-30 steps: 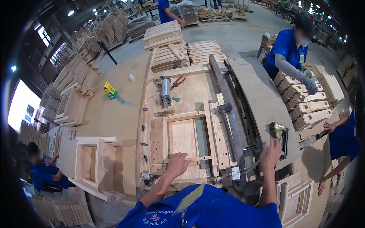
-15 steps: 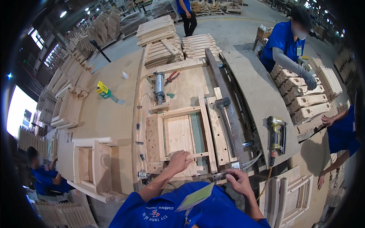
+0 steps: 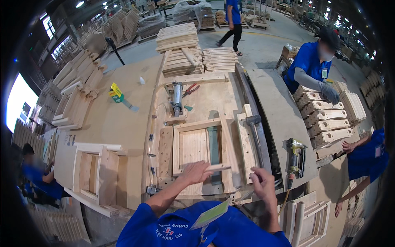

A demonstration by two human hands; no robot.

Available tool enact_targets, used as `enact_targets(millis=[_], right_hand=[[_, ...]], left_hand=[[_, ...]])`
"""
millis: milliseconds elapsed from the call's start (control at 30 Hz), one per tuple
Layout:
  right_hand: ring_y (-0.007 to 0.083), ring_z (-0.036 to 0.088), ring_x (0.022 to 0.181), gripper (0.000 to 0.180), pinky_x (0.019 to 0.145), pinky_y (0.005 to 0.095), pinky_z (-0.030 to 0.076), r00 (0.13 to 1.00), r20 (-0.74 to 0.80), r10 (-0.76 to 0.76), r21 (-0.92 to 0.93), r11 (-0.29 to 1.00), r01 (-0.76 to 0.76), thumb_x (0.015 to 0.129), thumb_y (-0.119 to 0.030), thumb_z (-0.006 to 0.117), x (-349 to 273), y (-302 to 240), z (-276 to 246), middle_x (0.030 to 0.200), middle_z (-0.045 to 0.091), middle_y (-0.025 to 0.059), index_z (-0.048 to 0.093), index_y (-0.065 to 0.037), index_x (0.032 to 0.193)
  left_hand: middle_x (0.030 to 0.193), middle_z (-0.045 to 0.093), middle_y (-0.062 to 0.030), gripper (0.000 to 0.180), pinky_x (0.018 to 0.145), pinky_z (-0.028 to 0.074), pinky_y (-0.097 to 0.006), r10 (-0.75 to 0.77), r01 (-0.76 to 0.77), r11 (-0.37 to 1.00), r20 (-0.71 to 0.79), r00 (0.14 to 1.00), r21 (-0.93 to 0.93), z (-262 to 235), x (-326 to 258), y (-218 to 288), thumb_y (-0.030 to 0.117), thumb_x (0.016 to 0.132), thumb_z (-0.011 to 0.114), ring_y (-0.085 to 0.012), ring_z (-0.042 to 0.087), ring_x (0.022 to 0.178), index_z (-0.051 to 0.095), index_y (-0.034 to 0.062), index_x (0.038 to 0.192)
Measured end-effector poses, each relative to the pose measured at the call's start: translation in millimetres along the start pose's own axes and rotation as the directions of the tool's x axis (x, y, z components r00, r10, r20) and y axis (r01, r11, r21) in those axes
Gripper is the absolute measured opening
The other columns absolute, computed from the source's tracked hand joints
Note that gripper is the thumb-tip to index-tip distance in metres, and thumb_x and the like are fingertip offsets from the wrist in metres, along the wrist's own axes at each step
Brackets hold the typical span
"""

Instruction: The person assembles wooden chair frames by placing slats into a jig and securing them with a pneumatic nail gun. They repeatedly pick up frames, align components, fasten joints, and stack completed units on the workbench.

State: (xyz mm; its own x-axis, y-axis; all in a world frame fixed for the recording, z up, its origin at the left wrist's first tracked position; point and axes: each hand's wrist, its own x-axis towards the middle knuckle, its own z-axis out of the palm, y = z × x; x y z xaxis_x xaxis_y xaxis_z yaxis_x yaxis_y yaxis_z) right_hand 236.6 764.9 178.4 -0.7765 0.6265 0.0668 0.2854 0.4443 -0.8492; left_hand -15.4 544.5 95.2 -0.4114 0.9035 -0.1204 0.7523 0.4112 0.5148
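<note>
My left hand (image 3: pixel 195 173) is closed over the near rail of a pale wooden frame (image 3: pixel 177 150), which lies in a wooden jig. A long wooden strip (image 3: pixel 228 144) slants along the frame's right side, its far end apart from the frame's far corner. To the right stands a drilled wooden block (image 3: pixel 245 144), with a gap between it and the strip. My right hand (image 3: pixel 263 185) has its fingers curled at the near end of this block, and they appear to grip it. A green strip (image 3: pixel 213 144) shows inside the frame.
An air cylinder (image 3: pixel 177 99) and red-handled pliers (image 3: pixel 191 89) lie beyond the frame. A hammer (image 3: pixel 254 120) rests by the metal bar (image 3: pixel 257 101). A nail gun (image 3: pixel 295 156) lies on the right board. An assembled frame (image 3: pixel 98 173) stands left. A co-worker (image 3: pixel 308 66) handles stacked parts.
My right hand has gone from a hose near my body up to the drilled block's near end. The block has shifted right, and the long strip now slants. A person in the background has walked right.
</note>
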Motion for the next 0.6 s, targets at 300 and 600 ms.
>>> enact_targets(millis=[300, 600], right_hand=[[0.0253, 0.067, 0.103, 0.052, 0.088, 0.0369, 0.054, 0.988, -0.123, -0.098, -0.002, 0.995, 0.098, 0.095, -0.008, 0.069, 56, -26, -23, 0.124, 0.066, 0.0161, 0.057, 0.002, 0.145], [0.0406, 0.050, 0.141, 0.078, 0.120, 0.0481, 0.036, 0.612, 0.332, -0.718, 0.019, 0.654, 0.757, 0.093, -0.032, 0.071, 146, -127, 4, 0.150, 0.051, 0.0256, 0.043, 0.004, 0.156]], left_hand=[[0.100, 0.075, -0.0215, 0.060, 0.076, 0.053, -0.046, -0.081, 0.024, 0.947, -0.164, 0.983, -0.320, -209, -30, 79, 0.049, 0.089, 0.081, -0.0361, 0.072, 0.089, 0.072, 0.0016, 0.123], [0.108, 0.075, -0.0038, 0.051, 0.086, 0.054, -0.027, -0.249, -0.173, 0.645, -0.419, 0.873, -0.744, -258, -186, 81, 0.034, 0.091, 0.088, -0.0111, 0.068, 0.097, 0.073, -0.0019, 0.124]])
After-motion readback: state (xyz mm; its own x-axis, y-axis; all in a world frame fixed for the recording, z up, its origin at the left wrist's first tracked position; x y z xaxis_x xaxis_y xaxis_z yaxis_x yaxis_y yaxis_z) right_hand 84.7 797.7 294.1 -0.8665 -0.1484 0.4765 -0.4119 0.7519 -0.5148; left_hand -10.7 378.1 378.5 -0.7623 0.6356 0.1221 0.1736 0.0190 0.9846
